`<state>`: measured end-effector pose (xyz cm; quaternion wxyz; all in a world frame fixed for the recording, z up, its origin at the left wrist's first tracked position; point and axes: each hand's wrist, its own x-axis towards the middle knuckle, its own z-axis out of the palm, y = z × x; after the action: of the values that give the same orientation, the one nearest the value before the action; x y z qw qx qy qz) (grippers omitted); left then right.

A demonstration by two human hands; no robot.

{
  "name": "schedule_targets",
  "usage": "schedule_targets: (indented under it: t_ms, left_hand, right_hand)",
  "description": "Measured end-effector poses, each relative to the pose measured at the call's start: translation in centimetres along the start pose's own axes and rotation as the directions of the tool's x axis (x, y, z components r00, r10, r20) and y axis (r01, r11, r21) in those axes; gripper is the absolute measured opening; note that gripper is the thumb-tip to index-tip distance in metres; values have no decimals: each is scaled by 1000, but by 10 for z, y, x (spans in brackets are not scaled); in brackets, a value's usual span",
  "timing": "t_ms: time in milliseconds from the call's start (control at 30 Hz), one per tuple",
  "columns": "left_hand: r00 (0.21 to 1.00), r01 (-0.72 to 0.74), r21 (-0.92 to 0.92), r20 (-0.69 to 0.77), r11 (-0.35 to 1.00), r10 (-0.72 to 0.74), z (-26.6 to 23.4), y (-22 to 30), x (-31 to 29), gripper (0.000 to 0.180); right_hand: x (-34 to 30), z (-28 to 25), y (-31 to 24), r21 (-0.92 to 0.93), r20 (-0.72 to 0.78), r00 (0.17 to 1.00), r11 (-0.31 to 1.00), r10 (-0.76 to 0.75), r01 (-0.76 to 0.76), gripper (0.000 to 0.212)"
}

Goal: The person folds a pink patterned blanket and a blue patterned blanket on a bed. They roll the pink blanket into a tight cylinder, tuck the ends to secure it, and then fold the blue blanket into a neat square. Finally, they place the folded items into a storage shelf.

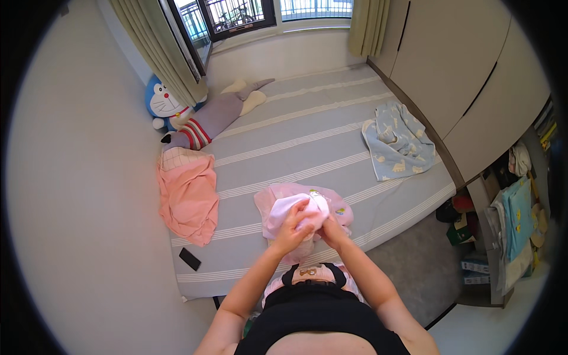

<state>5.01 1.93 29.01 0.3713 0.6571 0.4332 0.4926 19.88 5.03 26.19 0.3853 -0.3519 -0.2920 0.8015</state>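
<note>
Right hand (334, 232) pinches the pale pink cloth (319, 203), left hand (290, 231) curls on it, can't tell if gripping; loose pinch could drop it off the bed (284, 154), 6 o'clock side.

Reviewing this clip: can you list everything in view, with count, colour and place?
Cloth bundle: one (pieces hard to separate), pale pink and white, near bed edge
Bed: one, grey, white-striped, centre
Coral cloth: one, coral pink, bed's left
Phone: one, black, near left corner
Blue cloth: one, pale blue, patterned, bed's right
Round-headed plush: one, blue and white, far left
Long plush: one, grey and cream, far left
Curtains: two, olive, beside window
Wardrobe: one, beige-grey, right
Folded cloths: several, mixed, right-hand shelves
Left hand, right hand: one each, bare, holding the bundle
</note>
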Motion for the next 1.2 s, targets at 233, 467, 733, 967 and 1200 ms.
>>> schedule_targets:
  t_ms: [233, 467, 733, 967, 1200]
  left_hand:
    - [843, 417, -594, -30, 688, -537, 4, -15, -6, 69]
    - [788, 615, -411, 331, 673, -519, -6, -24, -7, 57]
    - [816, 450, -361, -206, 817, -540, -5, -34, -13, 34]
    - [742, 348, -389, -443, 853, -504, 8, -23, -10, 31]
    - [767, 195, -835, -197, 514, -610, 12, -25, -18, 37]
  right_hand:
    - [-1, -4, 8, 280, 91, 996, 960, 6, -31, 30]
    - [-7, -15, 20, 80, -32, 999, 996, 40, -37, 28]
    - [3, -46, 29, -111, -257, 954, 985, -154, 129, 18]
    - [-1, -17, 26, -530, -74, 917, 794, -393, 297, 23]
    - [-1, -4, 17, -649, -83, 921, 722, -381, 241, 21]
